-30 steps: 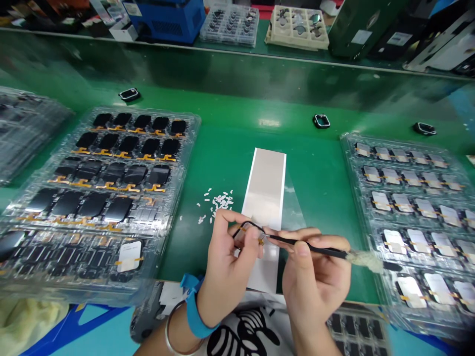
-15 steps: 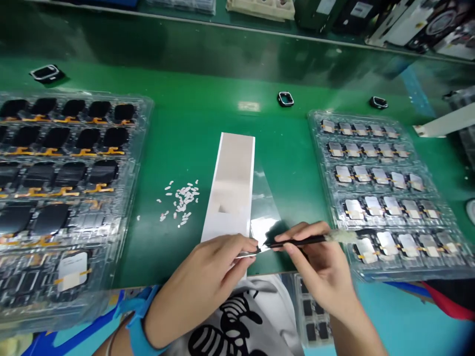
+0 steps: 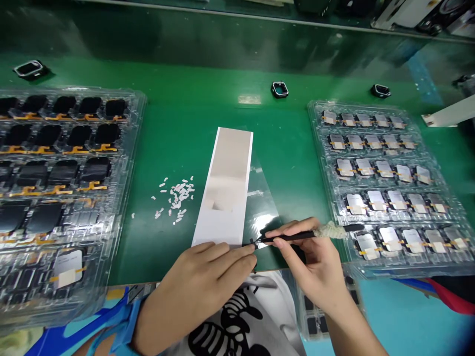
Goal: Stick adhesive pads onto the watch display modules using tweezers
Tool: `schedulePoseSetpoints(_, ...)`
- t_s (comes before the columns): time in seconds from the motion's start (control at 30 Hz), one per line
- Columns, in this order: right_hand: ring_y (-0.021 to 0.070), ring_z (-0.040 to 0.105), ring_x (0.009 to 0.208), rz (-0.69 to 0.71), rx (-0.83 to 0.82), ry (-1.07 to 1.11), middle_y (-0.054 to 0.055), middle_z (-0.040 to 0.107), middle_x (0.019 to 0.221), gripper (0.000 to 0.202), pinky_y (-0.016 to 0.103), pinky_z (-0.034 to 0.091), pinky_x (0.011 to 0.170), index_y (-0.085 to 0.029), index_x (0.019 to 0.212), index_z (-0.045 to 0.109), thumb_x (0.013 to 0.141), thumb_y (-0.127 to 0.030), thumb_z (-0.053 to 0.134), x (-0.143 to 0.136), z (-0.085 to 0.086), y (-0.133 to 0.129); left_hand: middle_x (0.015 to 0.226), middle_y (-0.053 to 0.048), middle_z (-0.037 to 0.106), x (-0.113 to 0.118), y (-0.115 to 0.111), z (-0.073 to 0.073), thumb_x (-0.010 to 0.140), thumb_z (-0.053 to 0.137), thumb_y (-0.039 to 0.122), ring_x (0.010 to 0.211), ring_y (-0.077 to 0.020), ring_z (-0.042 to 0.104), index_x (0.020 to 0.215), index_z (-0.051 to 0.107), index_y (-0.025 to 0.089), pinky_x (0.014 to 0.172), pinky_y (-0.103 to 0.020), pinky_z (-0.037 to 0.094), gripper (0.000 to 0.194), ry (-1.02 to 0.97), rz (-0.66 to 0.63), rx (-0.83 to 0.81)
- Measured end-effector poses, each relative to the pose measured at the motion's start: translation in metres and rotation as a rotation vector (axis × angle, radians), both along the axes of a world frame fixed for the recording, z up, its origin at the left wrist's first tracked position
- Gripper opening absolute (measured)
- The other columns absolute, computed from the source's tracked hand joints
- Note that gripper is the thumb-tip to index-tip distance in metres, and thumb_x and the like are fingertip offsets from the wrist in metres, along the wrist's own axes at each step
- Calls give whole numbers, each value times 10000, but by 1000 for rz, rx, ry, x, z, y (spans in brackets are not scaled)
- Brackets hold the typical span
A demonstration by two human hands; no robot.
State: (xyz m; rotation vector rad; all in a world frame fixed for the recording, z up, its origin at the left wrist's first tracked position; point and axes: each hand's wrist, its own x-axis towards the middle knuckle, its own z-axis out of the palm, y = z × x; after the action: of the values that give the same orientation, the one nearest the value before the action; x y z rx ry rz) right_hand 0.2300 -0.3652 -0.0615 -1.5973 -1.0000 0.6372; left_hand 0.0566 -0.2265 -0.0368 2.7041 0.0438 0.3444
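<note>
Two hands worked near a small dark part [image 3: 253, 243] beside the pale strip [image 3: 232, 163]: the left hand [image 3: 200, 272] had come down flat, grip hidden; the right hand [image 3: 317, 259] pinched a black tool [image 3: 306, 235], tip at the part, which seemed better steadied.

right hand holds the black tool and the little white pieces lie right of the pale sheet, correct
Wrong side: the head view shows the little white pieces left of the pale sheet; the right hand does hold the black tool.
</note>
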Motion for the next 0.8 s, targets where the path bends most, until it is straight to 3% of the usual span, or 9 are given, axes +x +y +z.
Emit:
schedulePoseSetpoints(0.2, 151, 736, 944, -4, -15, 11, 20, 652, 990, 204, 255, 646, 780, -245, 1053, 565, 922, -100, 622, -1, -1, -1, 1058, -43, 796, 3, -3, 6, 1039, 377, 102, 790, -190, 758, 1074, 681, 133, 620, -341, 602, 308, -31, 22, 78)
schedulePoseSetpoints(0.37, 150, 751, 891, -42, 6, 36, 13, 635, 974, 168, 267, 661, 767, -232, 994, 568, 921, -89, 616, -5, -2, 1, 1044, -51, 795, 3, -5, 7, 1033, 342, 80, 833, -198, 763, 1052, 680, 136, 638, -330, 604, 343, -14, 23, 57)
schedulePoseSetpoints(0.47, 152, 757, 816, -107, 68, 151, 11, 645, 951, 144, 291, 673, 721, -228, 984, 554, 937, -99, 596, -4, 1, 2, 986, -23, 796, 3, 1, 5, 1025, 457, 145, 808, -185, 756, 1047, 681, 164, 664, -308, 597, 226, -15, 76, -117)
schedulePoseSetpoints(0.63, 146, 752, 818, -287, 284, 257, 4, 689, 859, 163, 271, 677, 710, -224, 986, 562, 942, -68, 581, -13, 19, 11, 790, 48, 758, 7, 14, 3, 930, 656, 182, 519, -71, 606, 1021, 711, 236, 538, -186, 507, 120, -143, 369, -503)
schedulePoseSetpoints(0.7, 160, 752, 851, -301, 393, 239, 14, 712, 874, 200, 345, 687, 784, -228, 1019, 554, 944, -43, 559, -26, 28, 20, 801, 35, 755, 10, 15, 3, 919, 667, 186, 543, -76, 611, 1023, 722, 234, 526, -180, 490, 126, -160, 422, -573)
schedulePoseSetpoints(0.8, 180, 757, 845, -286, 484, 174, 26, 724, 898, 237, 400, 694, 793, -237, 1045, 528, 940, -25, 546, -49, 37, 38, 942, -12, 776, 13, 14, 1, 966, 590, 178, 732, -115, 698, 1111, 702, 208, 635, -197, 531, 186, -210, 425, -609)
